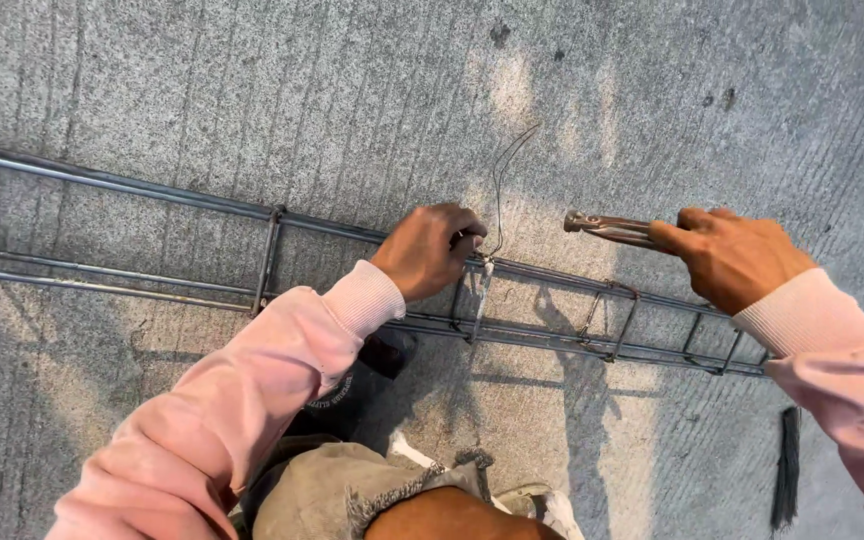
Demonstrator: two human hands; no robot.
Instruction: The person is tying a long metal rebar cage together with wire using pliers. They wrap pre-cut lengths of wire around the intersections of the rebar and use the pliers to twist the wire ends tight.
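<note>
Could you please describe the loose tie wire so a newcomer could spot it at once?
Find the long rebar cage lying across the concrete. Where the left hand grips its top bar, a thin wire curls upward. Unlike the thick straight bars, it is hair-thin and bent.

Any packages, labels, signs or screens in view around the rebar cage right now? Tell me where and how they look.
No packages, signs or screens.
Printed marking: curved line of small white print on dark cloth under the left sleeve, beside the knee; too small to make out.
</note>
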